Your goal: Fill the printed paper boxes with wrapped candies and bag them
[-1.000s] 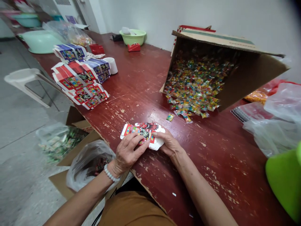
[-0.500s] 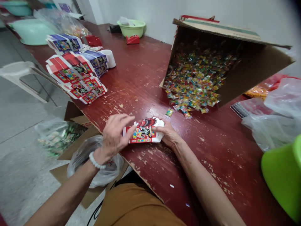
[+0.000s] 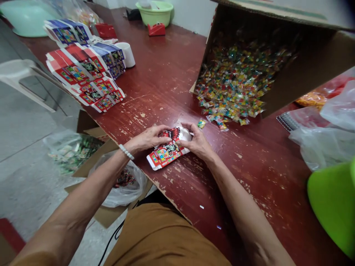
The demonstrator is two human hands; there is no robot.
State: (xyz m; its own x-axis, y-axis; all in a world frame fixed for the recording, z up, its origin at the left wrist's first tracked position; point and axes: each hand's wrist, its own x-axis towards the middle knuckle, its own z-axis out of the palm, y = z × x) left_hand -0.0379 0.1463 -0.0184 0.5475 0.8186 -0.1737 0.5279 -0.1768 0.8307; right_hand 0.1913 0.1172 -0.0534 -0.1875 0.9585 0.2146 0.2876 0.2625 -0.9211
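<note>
Red-printed cardboard carton, white-flapped, pinched by both hands over scuffed red table.

Over the tabletop, near its front edge, a carton was held between the fingers of the left hand and those of the right hand, while behind it to the right sweets were heaped inside and before the mouth of a cardboard box. Farther back on the left, bundled cartons were stacked beside a cup, and a tape dispenser was set before a basin. At the right, plastic bags were placed behind a tub.
</note>
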